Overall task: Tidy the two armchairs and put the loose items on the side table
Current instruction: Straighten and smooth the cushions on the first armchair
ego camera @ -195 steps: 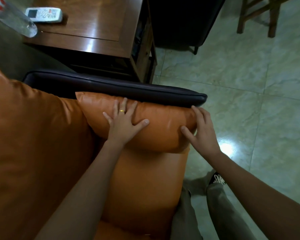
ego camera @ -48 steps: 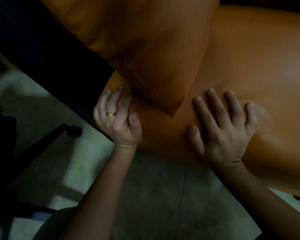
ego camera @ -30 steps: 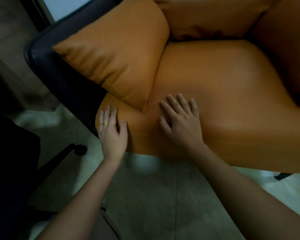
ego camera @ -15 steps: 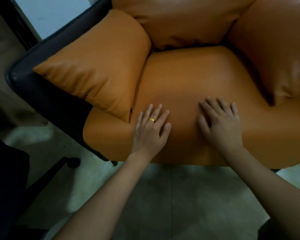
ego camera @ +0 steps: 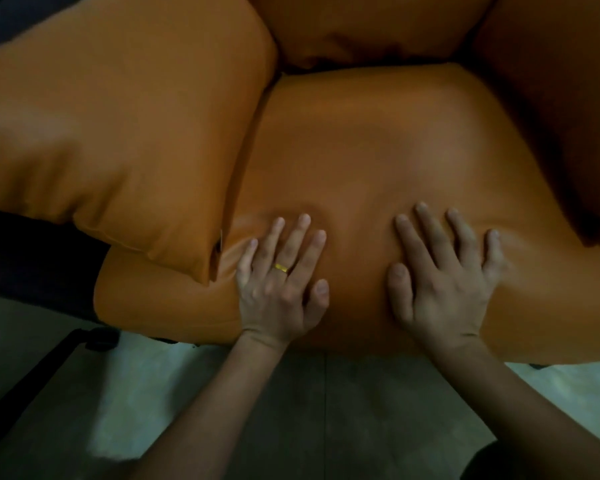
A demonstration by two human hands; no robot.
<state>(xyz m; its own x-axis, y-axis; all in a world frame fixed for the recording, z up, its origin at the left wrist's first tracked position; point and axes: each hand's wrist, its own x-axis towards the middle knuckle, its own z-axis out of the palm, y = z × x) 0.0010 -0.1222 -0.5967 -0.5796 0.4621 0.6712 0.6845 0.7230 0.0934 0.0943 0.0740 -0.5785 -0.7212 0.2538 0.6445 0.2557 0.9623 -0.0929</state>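
An orange leather armchair fills the view. Its seat cushion (ego camera: 378,140) lies in the middle. My left hand (ego camera: 281,282), wearing a gold ring, presses flat on the seat's front edge with fingers spread. My right hand (ego camera: 440,282) lies flat beside it, a little to the right, fingers spread too. An orange side cushion (ego camera: 118,116) leans over the left armrest, its lower corner just left of my left hand. The back cushion (ego camera: 361,26) and a right side cushion (ego camera: 561,116) sit behind. No side table or loose items are in view.
The armchair's dark frame (ego camera: 32,265) shows at the left under the side cushion. A black leg with a foot (ego camera: 94,341) reaches onto the pale tiled floor (ego camera: 309,410) in front of the chair.
The view has closed in on the seat. Both hands stay flat on the front of the seat cushion, having slid right from the left front corner over the last second.
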